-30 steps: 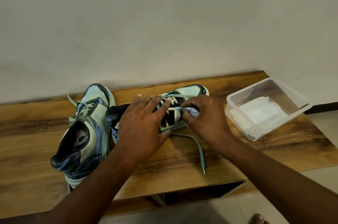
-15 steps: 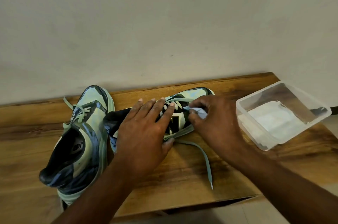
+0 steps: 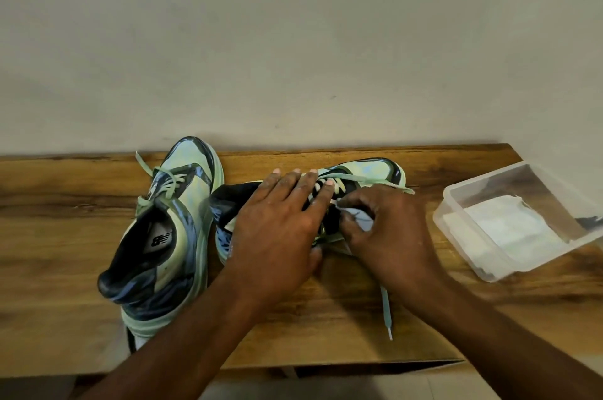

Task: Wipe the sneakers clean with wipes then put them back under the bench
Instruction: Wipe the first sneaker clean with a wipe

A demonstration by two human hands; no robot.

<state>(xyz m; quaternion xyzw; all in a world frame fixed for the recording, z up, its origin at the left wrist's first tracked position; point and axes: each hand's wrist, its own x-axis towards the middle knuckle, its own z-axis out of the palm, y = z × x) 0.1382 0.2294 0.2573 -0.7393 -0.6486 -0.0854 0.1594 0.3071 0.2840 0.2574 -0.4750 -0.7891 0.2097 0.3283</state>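
Note:
Two mint-green and dark blue sneakers lie on the wooden bench (image 3: 81, 203). The left sneaker (image 3: 163, 236) stands upright with its toe toward the wall. The right sneaker (image 3: 362, 174) lies on its side, toe pointing right. My left hand (image 3: 280, 230) presses flat on its middle, fingers straight over the laces. My right hand (image 3: 388, 230) pinches a small pale wipe (image 3: 360, 220) against the sneaker's side near the sole. A loose green lace (image 3: 386, 308) trails toward the bench's front edge.
A clear plastic tub (image 3: 470, 252) with folded white wipes (image 3: 512, 226) in it sits at the bench's right end. A plain wall rises directly behind the bench. Below the front edge the floor shows.
My right hand with the wipe has slid down the sneaker's side, from near the laces toward the sole. My left hand stays pressed on the sneaker. The camera view has shifted slightly.

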